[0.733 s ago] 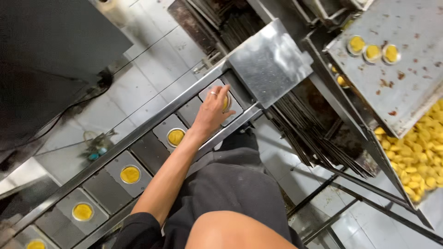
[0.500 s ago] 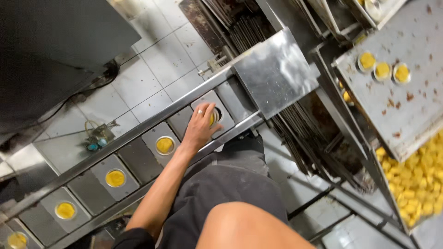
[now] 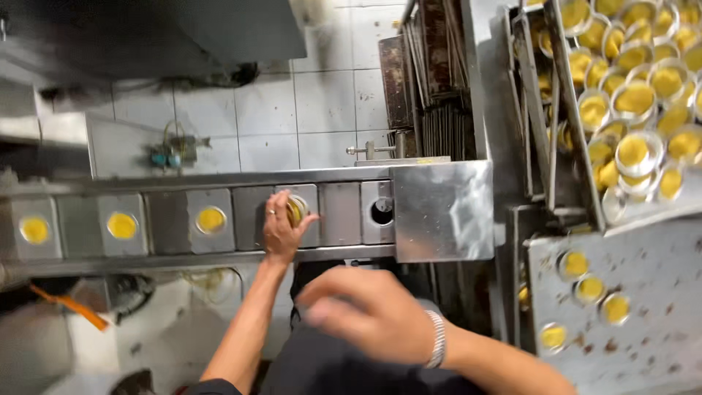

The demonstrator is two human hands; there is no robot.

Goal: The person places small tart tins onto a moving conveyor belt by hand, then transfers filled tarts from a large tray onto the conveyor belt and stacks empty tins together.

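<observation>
A steel cover (image 3: 442,211) caps the conveyor (image 3: 183,252) at its right end; just left of the cover sits an empty round pocket (image 3: 382,211). Further left, three filled yellow tarts (image 3: 210,219) ride in their plates. Right of the cover, a tray (image 3: 643,344) bears four tarts. The left hand (image 3: 281,227) curls its fingers around a foil tart cup (image 3: 296,210), yellow inside, two plates left of the cover. The right hand (image 3: 365,314), blurred, hovers below the cover, fingers loosely bent, holding nothing visible.

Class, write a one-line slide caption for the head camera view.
Left hand grips a filled tart cup on the conveyor; blurred right hand hovers empty near the baking tray.
</observation>
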